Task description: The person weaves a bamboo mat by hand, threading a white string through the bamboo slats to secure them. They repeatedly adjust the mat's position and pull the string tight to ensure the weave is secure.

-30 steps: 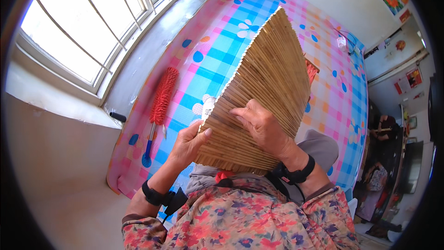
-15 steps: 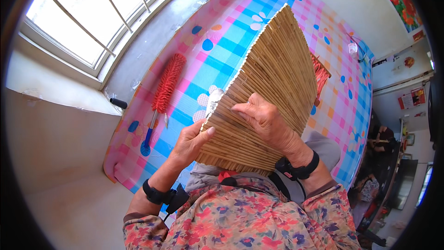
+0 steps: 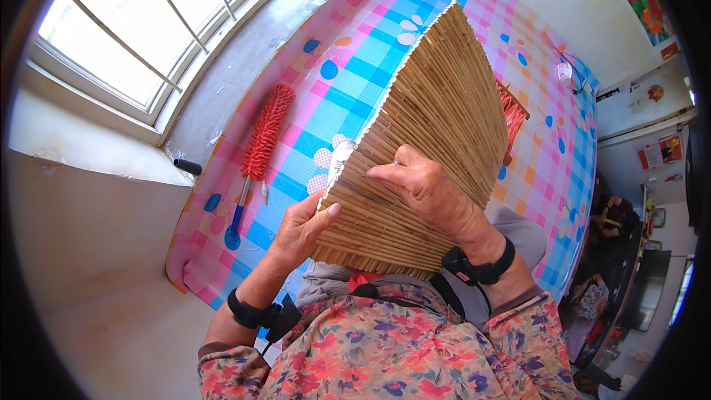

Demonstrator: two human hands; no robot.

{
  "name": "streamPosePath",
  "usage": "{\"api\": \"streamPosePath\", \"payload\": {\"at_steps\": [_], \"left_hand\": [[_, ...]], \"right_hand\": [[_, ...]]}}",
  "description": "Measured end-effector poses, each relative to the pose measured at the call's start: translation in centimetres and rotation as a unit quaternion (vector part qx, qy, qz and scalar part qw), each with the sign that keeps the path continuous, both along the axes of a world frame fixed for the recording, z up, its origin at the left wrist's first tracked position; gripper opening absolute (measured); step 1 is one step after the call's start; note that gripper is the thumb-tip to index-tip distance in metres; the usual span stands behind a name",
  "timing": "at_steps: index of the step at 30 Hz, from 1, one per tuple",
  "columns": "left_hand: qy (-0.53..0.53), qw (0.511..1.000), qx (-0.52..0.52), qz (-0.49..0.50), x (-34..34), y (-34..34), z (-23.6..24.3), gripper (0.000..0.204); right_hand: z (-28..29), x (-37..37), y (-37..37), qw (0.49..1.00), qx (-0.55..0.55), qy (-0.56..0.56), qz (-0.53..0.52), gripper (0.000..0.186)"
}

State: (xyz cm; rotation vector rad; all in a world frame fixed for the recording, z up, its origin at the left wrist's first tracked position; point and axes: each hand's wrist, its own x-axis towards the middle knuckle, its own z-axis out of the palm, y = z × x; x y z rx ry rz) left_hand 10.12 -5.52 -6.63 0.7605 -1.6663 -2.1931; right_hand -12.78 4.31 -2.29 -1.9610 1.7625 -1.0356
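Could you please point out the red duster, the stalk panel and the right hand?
Red duster (image 3: 261, 152): head view, lower bristles.
Stalk panel (image 3: 429, 122): head view, middle of face.
Right hand (image 3: 428, 190): head view, back of hand.

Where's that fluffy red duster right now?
In the head view, the duster lies on the checked cover toward the left, between the grey window ledge and the mat, on the window side of the left hand.

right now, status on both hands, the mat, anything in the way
Left hand gripping mat at its left edge. Right hand pinched over mat, anything held too small to tell. Duster off to left, clear of mat.
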Motion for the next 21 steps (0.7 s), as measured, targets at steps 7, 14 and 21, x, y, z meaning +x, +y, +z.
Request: {"api": "streamPosePath", "payload": {"at_steps": [7, 14, 21], "left_hand": [[-0.001, 1.000, -0.002, -0.002, -0.1, 0.1, 0.1, 0.037], [0.007, 1.000, -0.002, -0.001, -0.1, 0.1, -0.1, 0.035], [0.006, 1.000, 0.002, 0.006, -0.3, 0.4, -0.1, 0.032]], "right_hand": [[0.2, -0.2, 0.0, 0.999, 0.029, -0.014, -0.002, 0.027], [0.6, -0.4, -0.2, 0.999, 0.042, -0.017, 0.007, 0.027], [1.2, -0.7, -0.2, 0.998, 0.067, 0.003, 0.014, 0.021]]}}
